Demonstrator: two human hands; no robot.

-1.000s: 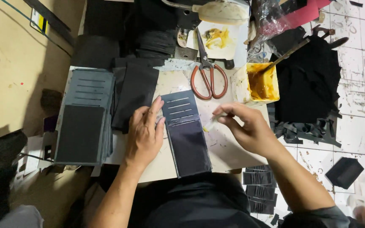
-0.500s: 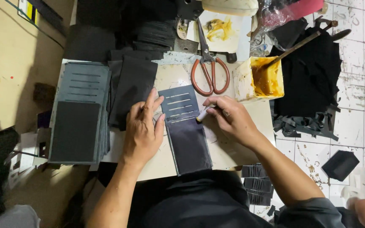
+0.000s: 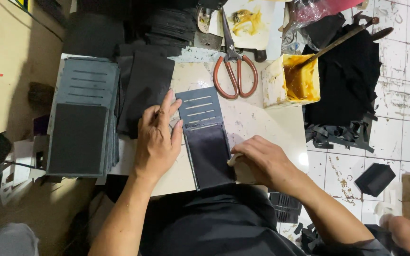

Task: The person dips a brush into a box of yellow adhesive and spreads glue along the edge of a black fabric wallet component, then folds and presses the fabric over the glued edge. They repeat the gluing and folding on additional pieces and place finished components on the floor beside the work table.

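A dark slotted wallet panel (image 3: 206,137) lies flat on the pale worktable (image 3: 257,121) in front of me. My left hand (image 3: 156,137) rests flat with spread fingers on the table, fingertips touching the panel's left edge. My right hand (image 3: 262,161) is closed on a small pale tool, its tip (image 3: 232,160) pressed against the panel's lower right edge.
A stack of similar grey slotted panels (image 3: 84,118) sits at the left, dark sheets (image 3: 145,90) beside it. Red-handled scissors (image 3: 233,66) lie behind the panel. A yellow glue tub (image 3: 293,80) with a stick stands at the right. Black scraps (image 3: 352,85) cover the tiled floor.
My right hand has slid down along the panel's right edge, from near the slotted top to the lower part. The left hand stays pressing at the panel's left side.
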